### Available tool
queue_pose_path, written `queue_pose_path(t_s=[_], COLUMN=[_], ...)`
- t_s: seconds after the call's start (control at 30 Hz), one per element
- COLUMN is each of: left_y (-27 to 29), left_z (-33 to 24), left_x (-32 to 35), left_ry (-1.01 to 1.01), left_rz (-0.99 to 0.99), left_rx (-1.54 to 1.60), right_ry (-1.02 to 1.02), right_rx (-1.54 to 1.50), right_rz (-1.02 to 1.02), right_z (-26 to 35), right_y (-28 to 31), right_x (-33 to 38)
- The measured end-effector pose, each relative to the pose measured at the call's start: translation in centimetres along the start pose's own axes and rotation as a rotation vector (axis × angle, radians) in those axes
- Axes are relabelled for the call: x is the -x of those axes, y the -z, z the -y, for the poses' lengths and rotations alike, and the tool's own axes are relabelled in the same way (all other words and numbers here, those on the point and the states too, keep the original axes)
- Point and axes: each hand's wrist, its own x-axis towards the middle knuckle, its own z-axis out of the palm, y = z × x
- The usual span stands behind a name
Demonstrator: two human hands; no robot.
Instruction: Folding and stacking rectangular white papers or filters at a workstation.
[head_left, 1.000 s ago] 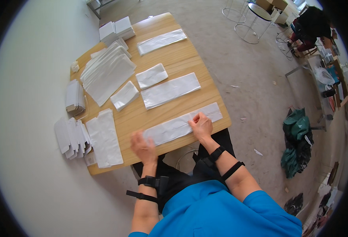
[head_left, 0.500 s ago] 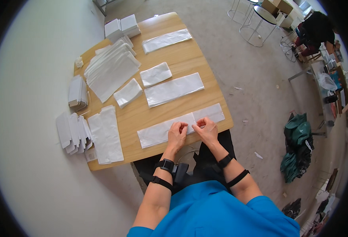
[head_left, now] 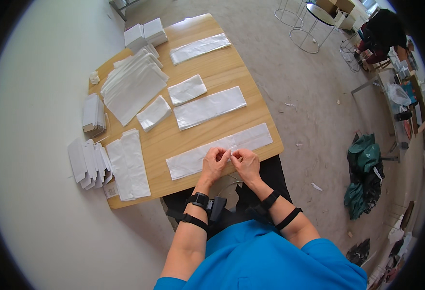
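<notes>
A long white folded strip (head_left: 251, 137), thin and slightly glossy, lies flat along the table's near edge, with a crosswise seam near its middle. Over that middle, my left hand (head_left: 216, 163) and my right hand (head_left: 246, 164) come together, thumbs and forefingers pinched almost tip to tip. Whatever the fingertips hold is too small to make out. Beyond them lies another folded white strip (head_left: 210, 108), with two shorter folded white pieces (head_left: 187, 90) (head_left: 154, 113) beside it. A further white strip (head_left: 200, 48) rests at the far side.
On the wooden table (head_left: 246, 72), fanned white sheets (head_left: 133, 87) and a sheet stack (head_left: 129, 166) lie left. White boxes (head_left: 145, 35) stand at the far left corner, flat cartons (head_left: 89, 162) by the wall. Dark green bags (head_left: 362, 154) lie on the floor; a person (head_left: 386, 34) sits far right.
My right hand has moved left, so the two hands' fingertips now nearly meet over the strip. The whole view has shifted slightly; the other white pieces stay put.
</notes>
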Motion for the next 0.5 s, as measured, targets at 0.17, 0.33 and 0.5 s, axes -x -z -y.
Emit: queue_pose_path(t_s=[0.17,0.33,0.5], left_y=[-0.08,0.27,0.3], left_z=[0.83,0.65,0.96], left_x=[-0.06,-0.19,-0.38], left_ry=[-0.029,-0.03,-0.046], left_rz=[-0.013,-0.02,0.029], left_rx=[-0.046,-0.074,-0.095], right_ry=[0.038,-0.065,-0.081], right_rx=[0.019,-0.094,-0.108], right_rz=[-0.01,0.053,0.101], right_z=[0.27,0.28,0.26], right_y=[-0.27,0.26,0.06], right_x=[-0.01,0.01,-0.41])
